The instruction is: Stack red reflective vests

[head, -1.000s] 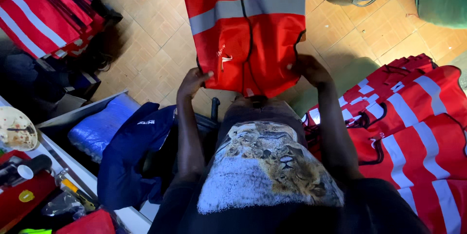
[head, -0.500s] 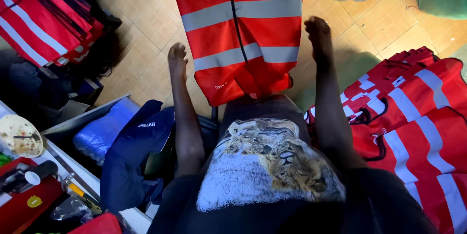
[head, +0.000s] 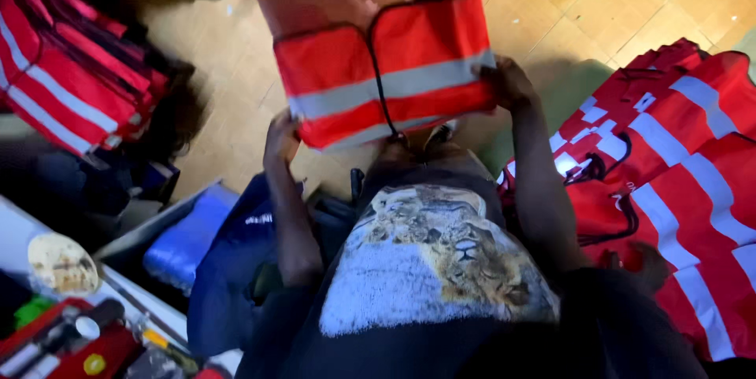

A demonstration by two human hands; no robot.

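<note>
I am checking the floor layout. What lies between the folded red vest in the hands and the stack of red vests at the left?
In the head view, only bare wooden floor lies between the held vest and the left stack.

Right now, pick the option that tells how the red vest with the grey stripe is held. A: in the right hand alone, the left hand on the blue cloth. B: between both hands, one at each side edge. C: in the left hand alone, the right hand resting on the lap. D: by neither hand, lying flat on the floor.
B: the left hand grips one side edge of the red vest and the right hand grips the other, holding it up in front of the person.
</note>
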